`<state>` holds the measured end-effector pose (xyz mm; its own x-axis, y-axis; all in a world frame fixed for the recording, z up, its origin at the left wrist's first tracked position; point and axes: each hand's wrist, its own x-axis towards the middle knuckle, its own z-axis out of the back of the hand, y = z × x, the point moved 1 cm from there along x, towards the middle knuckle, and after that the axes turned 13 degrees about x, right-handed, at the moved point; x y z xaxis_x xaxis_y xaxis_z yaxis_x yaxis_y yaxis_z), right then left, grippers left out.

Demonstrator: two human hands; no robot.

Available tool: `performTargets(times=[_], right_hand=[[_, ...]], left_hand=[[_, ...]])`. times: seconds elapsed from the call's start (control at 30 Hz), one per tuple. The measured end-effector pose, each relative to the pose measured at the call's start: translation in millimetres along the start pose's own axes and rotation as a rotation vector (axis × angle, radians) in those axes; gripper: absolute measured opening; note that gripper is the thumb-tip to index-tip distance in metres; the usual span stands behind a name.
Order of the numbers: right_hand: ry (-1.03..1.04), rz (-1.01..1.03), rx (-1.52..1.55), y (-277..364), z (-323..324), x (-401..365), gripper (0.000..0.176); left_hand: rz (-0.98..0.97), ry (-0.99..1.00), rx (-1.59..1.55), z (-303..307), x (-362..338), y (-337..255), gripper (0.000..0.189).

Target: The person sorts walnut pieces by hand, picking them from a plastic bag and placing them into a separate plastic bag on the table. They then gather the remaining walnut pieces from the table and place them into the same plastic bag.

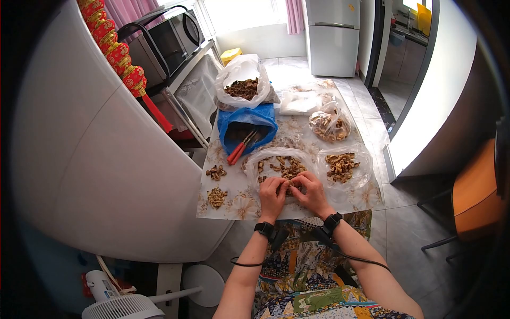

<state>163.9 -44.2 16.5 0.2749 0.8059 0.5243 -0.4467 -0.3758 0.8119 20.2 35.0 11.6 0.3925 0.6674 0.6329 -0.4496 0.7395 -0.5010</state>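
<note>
My left hand (273, 194) and my right hand (309, 192) meet at the near edge of an open clear bag (254, 169) of brown walnut pieces (287, 167). Fingers of both hands are pinched together around something too small to make out. Right of them lies another clear bag (363, 165) with walnut pieces (341, 167). Two small piles, one darker (216, 172) and one paler (217, 198), sit on the table at the left. Red-handled pliers (241, 147) rest in the mouth of a blue bag (228, 133).
Behind the blue bag stands a white bag (226, 80) of dark shells. A filled clear bag (330, 123) and a white packet (300, 103) lie at the table's back right. An orange chair (478, 189) is at right, a fan (122, 308) at lower left.
</note>
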Motion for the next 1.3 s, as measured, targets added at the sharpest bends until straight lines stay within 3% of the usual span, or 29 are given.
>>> performTargets(times=[0.9, 1.3], right_hand=[[-0.043, 0.013, 0.028, 3.2, 0.1, 1.5, 0.011], [-0.047, 0.009, 0.042, -1.3, -0.3, 0.4, 0.011]], left_hand=[[-0.001, 0.033, -0.018, 1.3, -0.2, -2.7, 0.005], [-0.021, 0.053, -0.007, 0.5, -1.3, -1.6, 0.013]])
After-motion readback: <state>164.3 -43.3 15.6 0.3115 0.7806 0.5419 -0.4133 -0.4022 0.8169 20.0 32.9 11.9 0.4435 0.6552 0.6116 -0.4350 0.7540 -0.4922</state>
